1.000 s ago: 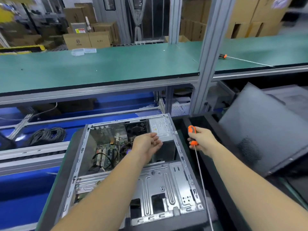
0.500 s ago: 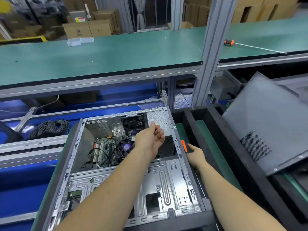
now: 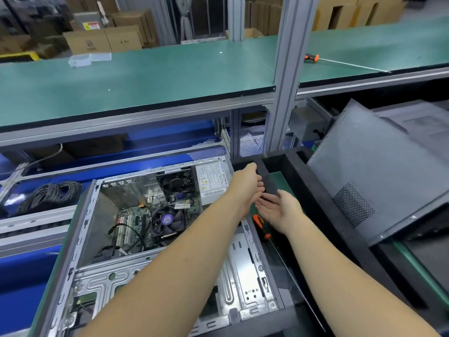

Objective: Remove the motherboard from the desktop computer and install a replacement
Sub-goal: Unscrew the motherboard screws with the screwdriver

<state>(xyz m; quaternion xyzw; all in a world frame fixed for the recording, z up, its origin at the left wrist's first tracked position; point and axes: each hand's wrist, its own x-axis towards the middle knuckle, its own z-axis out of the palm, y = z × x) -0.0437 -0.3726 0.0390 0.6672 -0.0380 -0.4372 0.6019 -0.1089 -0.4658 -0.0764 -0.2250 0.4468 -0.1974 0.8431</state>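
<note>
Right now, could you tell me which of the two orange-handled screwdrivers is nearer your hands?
The screwdriver lying in the black tray beside the open case, just below the right hand. The other screwdriver lies far off on the green upper bench.

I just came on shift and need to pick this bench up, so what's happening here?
A person is working on an open desktop computer case lying on its side, with the motherboard still inside. Neither hand grips a tool: the right hand lies palm up beside the case, the left hand above it, fingers pointing down. The orange-handled screwdriver lies in the black tray.
</note>
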